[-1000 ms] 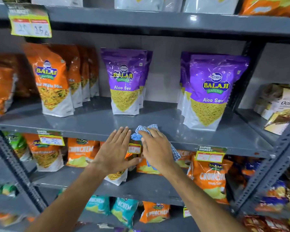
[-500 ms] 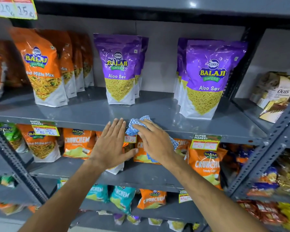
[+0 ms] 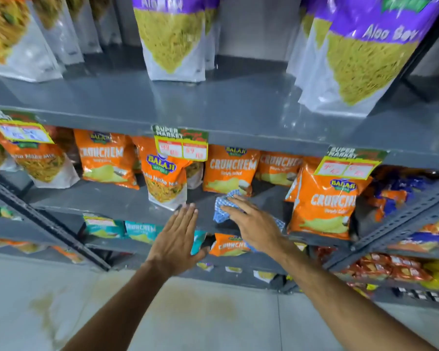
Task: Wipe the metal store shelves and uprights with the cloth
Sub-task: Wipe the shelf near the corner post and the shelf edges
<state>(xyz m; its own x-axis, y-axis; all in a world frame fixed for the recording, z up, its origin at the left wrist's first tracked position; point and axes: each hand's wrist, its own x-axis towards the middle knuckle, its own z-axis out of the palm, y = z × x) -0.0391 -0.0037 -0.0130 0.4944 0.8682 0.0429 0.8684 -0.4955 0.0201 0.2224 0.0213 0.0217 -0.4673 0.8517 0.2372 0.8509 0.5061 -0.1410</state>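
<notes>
A blue-and-white checked cloth (image 3: 221, 207) lies on the second grey metal shelf (image 3: 107, 200), in the gap between orange snack bags. My right hand (image 3: 254, 224) presses flat on the cloth with fingers spread. My left hand (image 3: 176, 239) hovers flat just left of it, at the shelf's front edge, holding nothing. The upper grey shelf (image 3: 238, 107) sits above with purple bags on it. Perforated grey uprights (image 3: 46, 219) slant at left, and another upright (image 3: 401, 219) at right.
An orange Mitho Mix bag (image 3: 164, 178) stands just left of the cloth, a Crunchem bag (image 3: 228, 171) behind it and another Crunchem bag (image 3: 322, 201) to its right. Price tags (image 3: 181, 145) hang from the upper shelf edge. Lower shelves hold more packets above a pale floor (image 3: 188, 312).
Both hands and the cloth have dropped from the upper shelf's front edge to the shelf below. The view has tilted downward, showing the floor.
</notes>
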